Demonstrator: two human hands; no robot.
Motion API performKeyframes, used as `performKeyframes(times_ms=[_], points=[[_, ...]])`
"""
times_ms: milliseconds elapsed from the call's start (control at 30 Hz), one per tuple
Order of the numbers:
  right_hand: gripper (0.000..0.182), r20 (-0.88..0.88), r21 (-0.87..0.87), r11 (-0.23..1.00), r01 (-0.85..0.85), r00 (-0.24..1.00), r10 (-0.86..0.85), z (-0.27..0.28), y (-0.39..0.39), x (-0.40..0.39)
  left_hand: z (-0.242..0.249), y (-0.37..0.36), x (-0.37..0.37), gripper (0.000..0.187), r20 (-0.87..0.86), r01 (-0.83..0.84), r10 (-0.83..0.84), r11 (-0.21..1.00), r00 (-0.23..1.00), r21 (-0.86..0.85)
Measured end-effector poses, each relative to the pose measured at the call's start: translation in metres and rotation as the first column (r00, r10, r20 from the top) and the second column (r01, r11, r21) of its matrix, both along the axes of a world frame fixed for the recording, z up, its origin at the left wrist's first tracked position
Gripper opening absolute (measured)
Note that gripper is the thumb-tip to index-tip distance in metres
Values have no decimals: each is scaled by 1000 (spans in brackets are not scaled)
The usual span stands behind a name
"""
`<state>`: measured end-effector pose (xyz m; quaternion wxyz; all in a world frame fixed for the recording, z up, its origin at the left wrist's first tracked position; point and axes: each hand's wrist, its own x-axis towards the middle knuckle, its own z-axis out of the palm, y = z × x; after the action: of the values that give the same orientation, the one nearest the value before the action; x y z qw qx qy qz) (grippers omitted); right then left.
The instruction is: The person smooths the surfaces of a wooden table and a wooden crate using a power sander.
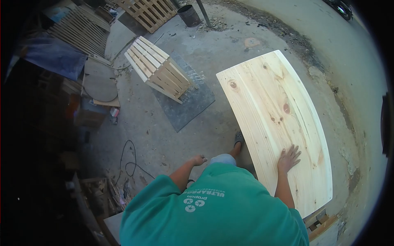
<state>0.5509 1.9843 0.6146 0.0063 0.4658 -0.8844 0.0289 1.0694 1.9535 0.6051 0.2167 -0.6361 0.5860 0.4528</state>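
Observation:
My right hand (pixel 290 158) lies flat on a wide pale wooden tabletop (pixel 275 102), its fingers spread. The top has several dark knots and a gently curved outline, and it rests on a wooden support (pixel 321 225) partly visible at its near end. My left hand (pixel 200 160) hangs low in front of me, apart from the tabletop, fingers curled together. Whether anything small sits in those fingers is too small to make out.
A slatted wooden crate-like piece (pixel 158 67) stands on a dark mat (pixel 186 106) ahead. A black cable (pixel 130 158) loops on the concrete floor to the left. Farther off are a pallet (pixel 147 12) and a dark bucket (pixel 188 15). A road runs along the right.

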Motion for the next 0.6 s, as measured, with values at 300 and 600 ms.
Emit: performKeyframes(times_ms=[300,600], points=[[68,59,-8,992,124,991,-123,11,-93,-53,71,-236,-43,47,-202,-212,156,931,967,-299],[100,233,190,894,406,866,-442,53,-166,-195,83,-300,-67,46,-191,-75,26,964,981,-254]])
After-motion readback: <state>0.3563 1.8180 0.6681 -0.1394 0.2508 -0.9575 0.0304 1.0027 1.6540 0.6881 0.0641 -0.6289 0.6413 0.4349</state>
